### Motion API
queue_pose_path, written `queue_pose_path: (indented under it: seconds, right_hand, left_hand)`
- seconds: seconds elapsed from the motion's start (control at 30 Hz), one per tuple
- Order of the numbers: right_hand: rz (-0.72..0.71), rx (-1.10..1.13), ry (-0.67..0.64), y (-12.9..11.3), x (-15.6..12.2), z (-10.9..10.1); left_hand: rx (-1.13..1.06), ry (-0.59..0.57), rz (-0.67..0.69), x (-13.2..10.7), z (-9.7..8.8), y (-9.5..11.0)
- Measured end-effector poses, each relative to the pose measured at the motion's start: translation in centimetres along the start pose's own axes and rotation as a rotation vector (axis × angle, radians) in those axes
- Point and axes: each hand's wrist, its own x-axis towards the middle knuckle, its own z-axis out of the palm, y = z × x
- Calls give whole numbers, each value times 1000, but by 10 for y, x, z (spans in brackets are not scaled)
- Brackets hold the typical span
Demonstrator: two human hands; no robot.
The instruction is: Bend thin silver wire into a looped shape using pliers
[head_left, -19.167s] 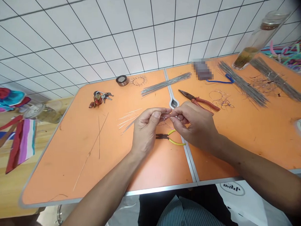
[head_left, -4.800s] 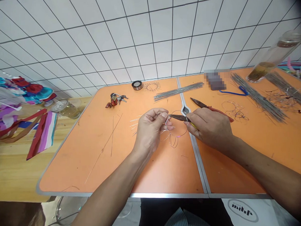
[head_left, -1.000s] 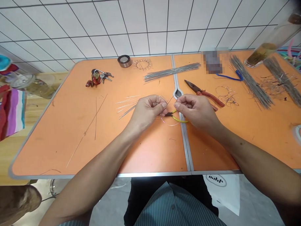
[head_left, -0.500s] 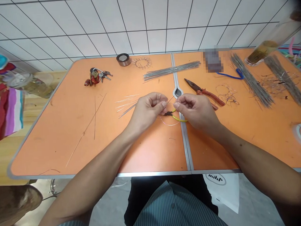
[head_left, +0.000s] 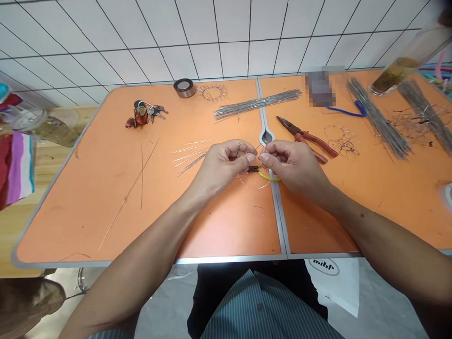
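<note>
Two orange panels, joined by a metal seam, form the bench (head_left: 231, 228) I watch through the head camera, backed by a white tiled wall (head_left: 195, 37). At its far right I see a clear bottle (head_left: 402, 69) part-filled with brownish liquid.

Near the seam, the left hand (head_left: 229, 162) has its thumb and fingers together, clamped on fine wire; just beside it, the right hand (head_left: 287, 160) pinches the same work between thumb and forefinger.

To the right lie two grey wire bundles (head_left: 379, 118), well apart from the hands; a brighter wire bundle (head_left: 258, 104) crosses the seam beyond them. Red-handled pliers (head_left: 302, 136) rest just past the right hand. Partly hidden beneath both hands, I make out yellow-handled pliers (head_left: 253, 169).

Toward the back left sit a bunch of keys (head_left: 146, 114), a roll of tape (head_left: 184, 88) and, next to the roll, a ring of twisted wire (head_left: 212, 93).

Smallest is the thin wire (head_left: 258, 147) spanning the gap between the fingertips; its exact shape inside the grip is too fine for me to tell.
</note>
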Motion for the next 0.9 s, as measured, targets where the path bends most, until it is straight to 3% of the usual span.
queue_pose_path:
  seconds: [0.6,0.9]
  right_hand:
    - [82,34,-16,-5,-2,3]
    - [98,36,20,-3,-3,4]
  left_hand:
    - [170,159,-42,-1,5,6]
    - [60,98,-95,-1,2,7]
